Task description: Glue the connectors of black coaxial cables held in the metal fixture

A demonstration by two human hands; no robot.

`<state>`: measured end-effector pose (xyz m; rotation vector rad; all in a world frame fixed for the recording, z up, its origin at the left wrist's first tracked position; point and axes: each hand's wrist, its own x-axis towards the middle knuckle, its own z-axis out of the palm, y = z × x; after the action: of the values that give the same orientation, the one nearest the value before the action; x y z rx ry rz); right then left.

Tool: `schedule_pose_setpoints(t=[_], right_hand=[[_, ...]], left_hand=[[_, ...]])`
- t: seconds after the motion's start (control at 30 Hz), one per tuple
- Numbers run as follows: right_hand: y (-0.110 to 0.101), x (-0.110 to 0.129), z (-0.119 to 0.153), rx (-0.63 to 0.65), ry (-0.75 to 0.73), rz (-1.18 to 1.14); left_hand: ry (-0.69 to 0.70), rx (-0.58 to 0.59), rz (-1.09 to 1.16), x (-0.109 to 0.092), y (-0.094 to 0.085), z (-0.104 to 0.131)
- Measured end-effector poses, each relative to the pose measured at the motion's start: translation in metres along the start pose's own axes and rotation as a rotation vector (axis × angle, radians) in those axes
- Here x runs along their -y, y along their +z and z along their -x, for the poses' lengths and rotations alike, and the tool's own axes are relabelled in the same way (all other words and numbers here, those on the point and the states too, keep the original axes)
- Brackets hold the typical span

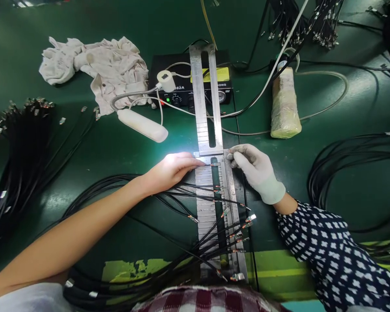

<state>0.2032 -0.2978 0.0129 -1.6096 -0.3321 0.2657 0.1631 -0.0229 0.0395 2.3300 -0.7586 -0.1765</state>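
My left hand [178,168], bare, pinches a black cable [208,164] whose stripped end points right across the metal slotted fixture [205,180]. In a white glove with dark-stained fingertips, my right hand [251,167] is closed at the fixture's right edge, close to the cable's tip. Whatever its fingers hold, if anything, is hidden. Below my left hand, several more black cables [182,203] lie across the fixture, their ends showing copper and small metal terminals [238,276]. A small lamp [143,125] glows just above my left hand.
Behind the fixture sits a black control box [169,65] with knobs. A crumpled white cloth [117,65] lies at the back left, and a wrapped bottle [284,104] stands right of the box. Cable bundles [26,160] flank the green table [84,151]; loose tubes cross the back.
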Motion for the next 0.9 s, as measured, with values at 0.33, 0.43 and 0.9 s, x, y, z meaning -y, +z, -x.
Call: schedule_pose_setpoints(t=[0.33,0.43,0.9], right_hand=[[-0.002,0.0,0.0,0.024,-0.034,0.022],[-0.002,-0.002,0.0,0.027,-0.03,0.033],[0.002,0.0,-0.003,0.027,-0.054,-0.014]], left_hand=[[0.128,-0.122,-0.267,0.0,0.01,0.001],[0.203,-0.196,-0.521,-0.003,0.014,0.01],[0.223,-0.095,-0.768,-0.016,0.03,-0.019]])
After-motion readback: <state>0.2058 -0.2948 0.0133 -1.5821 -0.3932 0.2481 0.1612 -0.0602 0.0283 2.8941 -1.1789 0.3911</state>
